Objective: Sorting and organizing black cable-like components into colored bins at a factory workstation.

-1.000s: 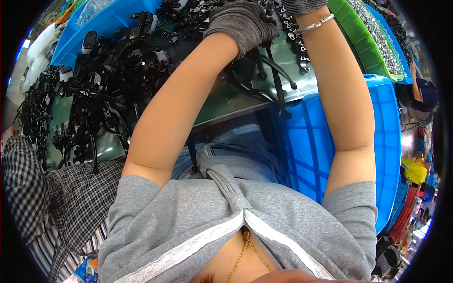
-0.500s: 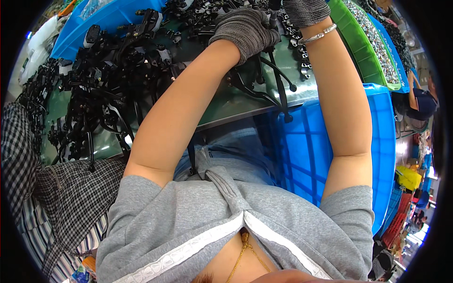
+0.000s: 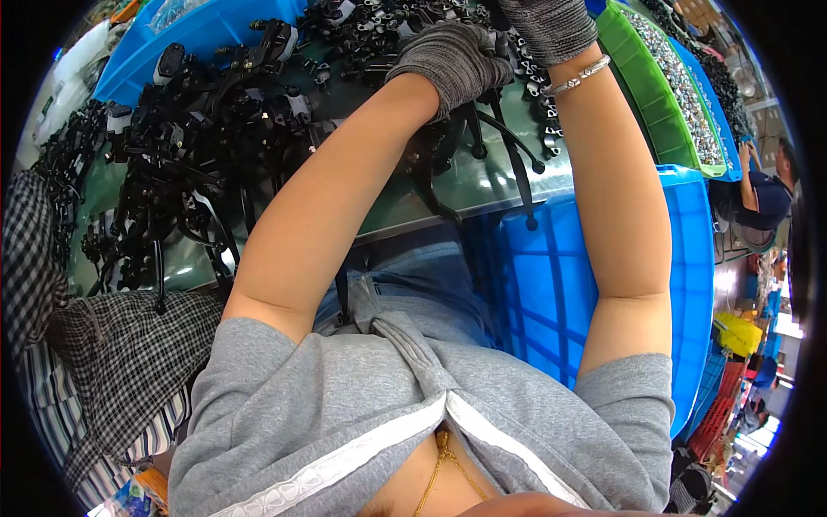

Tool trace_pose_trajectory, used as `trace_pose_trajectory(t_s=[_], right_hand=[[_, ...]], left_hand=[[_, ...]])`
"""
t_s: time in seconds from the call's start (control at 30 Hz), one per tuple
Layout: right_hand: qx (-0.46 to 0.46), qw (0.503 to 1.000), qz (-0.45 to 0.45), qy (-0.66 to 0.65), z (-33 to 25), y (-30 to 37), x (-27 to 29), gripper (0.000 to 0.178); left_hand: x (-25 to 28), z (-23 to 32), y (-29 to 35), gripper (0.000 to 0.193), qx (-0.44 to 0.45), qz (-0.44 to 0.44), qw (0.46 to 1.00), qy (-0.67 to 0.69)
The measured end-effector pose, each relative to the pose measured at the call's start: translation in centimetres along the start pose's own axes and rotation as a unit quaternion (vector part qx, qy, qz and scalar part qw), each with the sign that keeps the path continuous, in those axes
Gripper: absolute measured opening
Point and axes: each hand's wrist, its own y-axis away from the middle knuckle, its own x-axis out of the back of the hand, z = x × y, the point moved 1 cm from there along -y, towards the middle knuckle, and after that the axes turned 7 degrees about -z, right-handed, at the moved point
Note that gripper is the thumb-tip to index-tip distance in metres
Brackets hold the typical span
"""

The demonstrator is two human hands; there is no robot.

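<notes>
My left hand, in a grey knit glove, is closed around a black part near the table's front edge. Black brake levers with rounded ends stick out from below that hand toward me. My right hand, gloved alike, is beside it at the top rim of the view; its fingers run out of the picture, so what they hold is hidden. Small metal clamps lie in a row on the green table under my right wrist.
Black lever assemblies are heaped on the left, near a person in a checked garment. A blue bin stands behind them. On the right are a green bin of small metal pieces and a large blue crate.
My right hand has shifted slightly up and left. The levers under my left hand have swung a little, while that hand keeps its closed grip.
</notes>
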Motion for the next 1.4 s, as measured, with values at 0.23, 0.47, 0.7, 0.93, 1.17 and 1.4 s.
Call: trace_pose_trajectory(t_s=[0.23,0.47,0.7,0.93,1.17,1.4], right_hand=[[0.001,1.000,0.004,0.020,0.3,0.1,0.6,0.046],[0.053,0.991,0.092,-0.086,-0.1,0.6,0.1,0.046],[0.030,0.993,0.095,-0.066,0.6,0.1,1.3,0.045],[0.022,0.990,0.137,-0.030,-0.9,0.3,0.5,0.043],[-0.014,0.993,0.107,-0.053,-0.7,0.9,0.4,0.040],[-0.058,0.990,0.123,-0.043,-0.3,0.7,-0.6,0.040]], left_hand=[[-1.0,-0.1,-0.9,0.043,-0.005,0.020,0.999,-0.049],[-1.6,-0.1,0.0,0.044,-0.012,0.044,0.999,-0.017],[-2.1,-0.2,0.0,0.046,-0.026,0.064,0.996,-0.054],[-2.3,-0.2,0.2,0.036,-0.057,0.106,0.990,-0.079],[-2.7,-0.4,0.2,0.043,-0.054,0.084,0.986,-0.135],[-3.2,-1.2,-0.5,0.044,-0.054,0.097,0.986,-0.125]])
